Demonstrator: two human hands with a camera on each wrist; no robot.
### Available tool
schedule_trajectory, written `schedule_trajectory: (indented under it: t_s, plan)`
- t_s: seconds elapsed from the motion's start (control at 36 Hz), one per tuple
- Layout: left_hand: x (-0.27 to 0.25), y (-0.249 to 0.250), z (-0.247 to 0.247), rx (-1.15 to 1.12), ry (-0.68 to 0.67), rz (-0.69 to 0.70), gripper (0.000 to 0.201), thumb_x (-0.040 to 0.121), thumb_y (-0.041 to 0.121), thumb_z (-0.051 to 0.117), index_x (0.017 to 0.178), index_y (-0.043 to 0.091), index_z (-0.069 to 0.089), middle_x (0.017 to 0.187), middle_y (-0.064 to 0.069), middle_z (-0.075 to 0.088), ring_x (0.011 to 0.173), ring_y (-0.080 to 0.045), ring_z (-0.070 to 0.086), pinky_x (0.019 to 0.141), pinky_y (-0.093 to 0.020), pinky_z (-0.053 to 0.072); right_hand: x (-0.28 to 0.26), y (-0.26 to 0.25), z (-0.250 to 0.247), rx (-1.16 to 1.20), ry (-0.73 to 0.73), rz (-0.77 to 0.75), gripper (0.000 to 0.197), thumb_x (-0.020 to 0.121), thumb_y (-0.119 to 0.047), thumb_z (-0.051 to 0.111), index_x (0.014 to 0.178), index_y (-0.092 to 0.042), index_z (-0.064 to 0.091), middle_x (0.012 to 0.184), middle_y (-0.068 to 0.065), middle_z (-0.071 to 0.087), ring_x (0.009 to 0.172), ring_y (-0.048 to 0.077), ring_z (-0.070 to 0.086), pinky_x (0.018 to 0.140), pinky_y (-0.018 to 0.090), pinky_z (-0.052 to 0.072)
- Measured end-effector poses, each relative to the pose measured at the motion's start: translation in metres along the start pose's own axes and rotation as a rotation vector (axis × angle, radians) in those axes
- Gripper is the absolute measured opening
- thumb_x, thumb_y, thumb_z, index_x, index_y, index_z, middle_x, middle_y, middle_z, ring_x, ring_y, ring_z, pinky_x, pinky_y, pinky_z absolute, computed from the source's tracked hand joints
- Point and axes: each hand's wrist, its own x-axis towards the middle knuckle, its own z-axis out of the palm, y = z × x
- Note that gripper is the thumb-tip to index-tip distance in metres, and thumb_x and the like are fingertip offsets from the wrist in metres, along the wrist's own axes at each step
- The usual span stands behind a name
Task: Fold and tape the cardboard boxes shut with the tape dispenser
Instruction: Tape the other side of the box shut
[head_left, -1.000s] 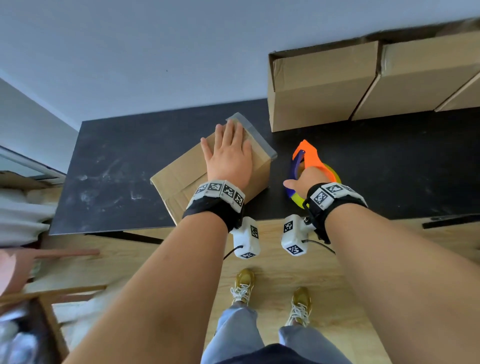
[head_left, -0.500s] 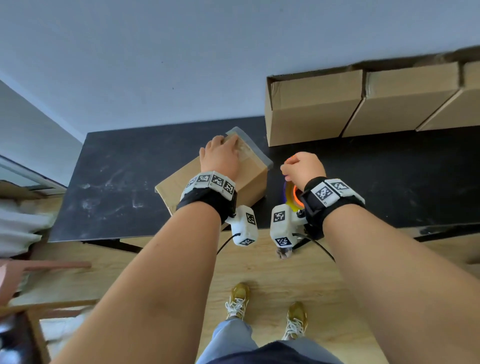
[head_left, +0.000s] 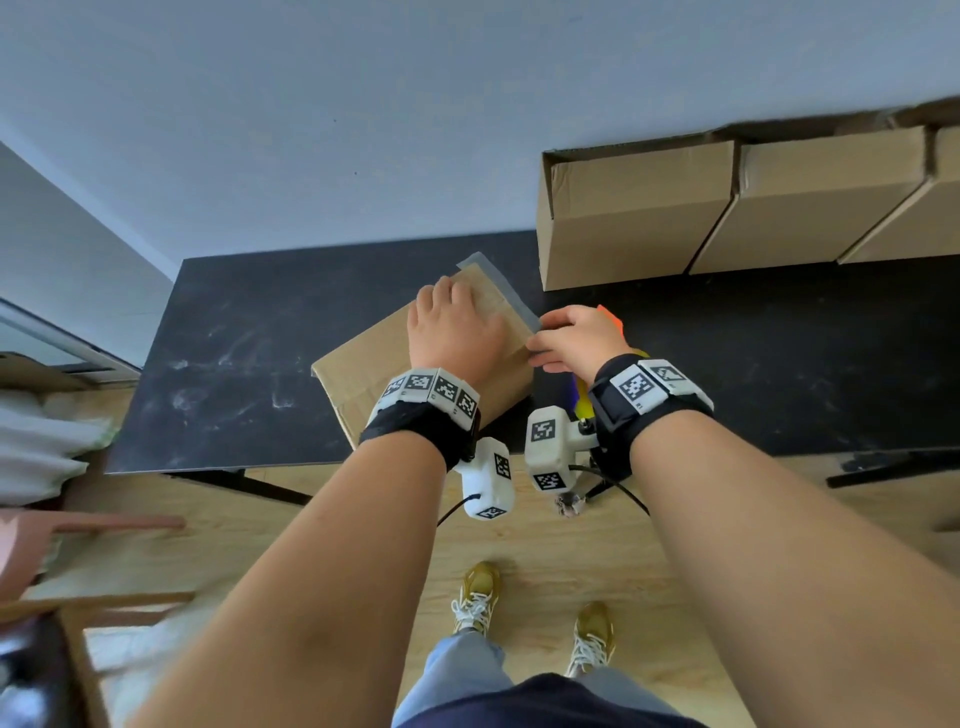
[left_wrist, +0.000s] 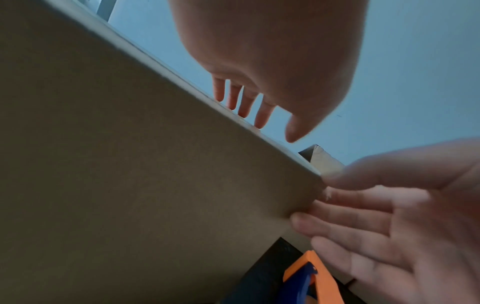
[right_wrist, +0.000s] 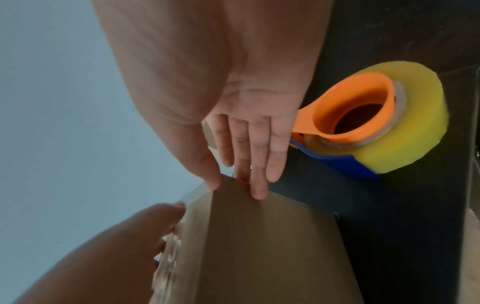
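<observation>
A small cardboard box (head_left: 363, 374) sits at an angle on the black table (head_left: 234, 364). A clear tape strip (head_left: 506, 291) runs along its far right top edge and overhangs it. My left hand (head_left: 457, 322) lies on the box top, its straight fingers (left_wrist: 249, 115) pressing near the taped edge. My right hand (head_left: 550, 348) is at the box's right corner, thumb on the tape end and straight fingers (right_wrist: 257, 191) against the side face. The orange and blue tape dispenser (right_wrist: 363, 115) with its yellow roll lies on the table under my right wrist, not held.
A row of larger cardboard boxes (head_left: 639, 218) stands against the wall at the back right. The table's front edge runs just under my wrists. A wooden chair (head_left: 78, 525) is at the lower left, on the wood floor.
My right hand has let go of the tape dispenser and moved left to the box's right corner. My left hand has slid forward on the box top toward the taped edge.
</observation>
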Motion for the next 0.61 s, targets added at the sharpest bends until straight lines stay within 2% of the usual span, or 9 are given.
schedule_trajectory:
  t_s: [0.08,0.17,0.25,0.33,0.39,0.5,0.61]
  plan:
    - [-0.002,-0.002,0.0,-0.031,-0.115,0.023,0.06,0.087,0.042,0.052,0.139,0.015,0.039,0.158,-0.008,0.019,0.147,-0.026,0.008,0.12,-0.041,0.008,-0.001,0.0,0.001,-0.012,-0.022,-0.002,0.047,0.084,-0.007,0.073,0.128,-0.005,0.053,0.105,0.015,0.07,0.089,0.023,0.073,0.089,0.038,0.057]
    - [0.001,-0.005,-0.003,0.059,-0.18,0.052,0.061,0.089,0.049,0.048,0.143,0.025,0.037,0.16,-0.007,0.009,0.147,-0.025,0.001,0.119,-0.045,0.002,0.0,0.0,-0.001,-0.067,-0.023,-0.007,0.051,0.082,-0.01,0.075,0.128,-0.01,0.053,0.103,0.011,0.071,0.088,0.019,0.073,0.089,0.038,0.057]
    - [0.002,-0.004,-0.011,0.131,-0.217,0.054,0.056,0.089,0.052,0.044,0.142,0.036,0.036,0.155,-0.003,0.019,0.142,-0.027,0.013,0.113,-0.047,0.012,0.004,0.001,-0.006,-0.108,0.049,-0.016,0.042,0.082,-0.011,0.068,0.122,-0.015,0.059,0.099,0.007,0.071,0.087,0.017,0.072,0.088,0.038,0.057]
    - [0.003,-0.002,-0.017,0.133,-0.222,0.083,0.049,0.089,0.046,0.044,0.136,0.035,0.042,0.138,0.0,0.034,0.13,-0.025,0.026,0.106,-0.044,0.023,0.012,-0.001,-0.011,-0.164,0.169,-0.042,0.026,0.079,-0.015,0.058,0.099,-0.03,0.065,0.091,-0.001,0.072,0.088,0.018,0.071,0.089,0.042,0.056]
    - [0.004,0.0,-0.019,0.132,-0.259,0.105,0.048,0.091,0.042,0.045,0.138,0.034,0.04,0.136,0.0,0.034,0.129,-0.026,0.027,0.105,-0.043,0.026,0.014,-0.006,-0.014,-0.177,0.219,-0.076,0.026,0.084,-0.009,0.053,0.094,-0.03,0.066,0.102,0.002,0.071,0.097,0.025,0.068,0.092,0.044,0.054]
    - [0.0,0.001,-0.02,0.123,-0.315,0.184,0.046,0.095,0.033,0.041,0.142,0.034,0.036,0.142,0.001,0.032,0.131,-0.028,0.025,0.108,-0.045,0.025,0.009,-0.018,-0.019,-0.23,0.252,-0.128,0.036,0.091,-0.002,0.045,0.112,-0.017,0.069,0.118,0.005,0.066,0.109,0.025,0.062,0.098,0.039,0.049]
    - [-0.006,0.002,-0.02,0.079,-0.346,0.233,0.05,0.097,0.024,0.038,0.145,0.036,0.033,0.151,0.004,0.027,0.138,-0.027,0.018,0.112,-0.047,0.022,0.012,-0.024,-0.023,-0.286,0.235,-0.185,0.04,0.092,0.0,0.043,0.122,-0.016,0.065,0.127,0.004,0.063,0.116,0.023,0.057,0.093,0.028,0.044]
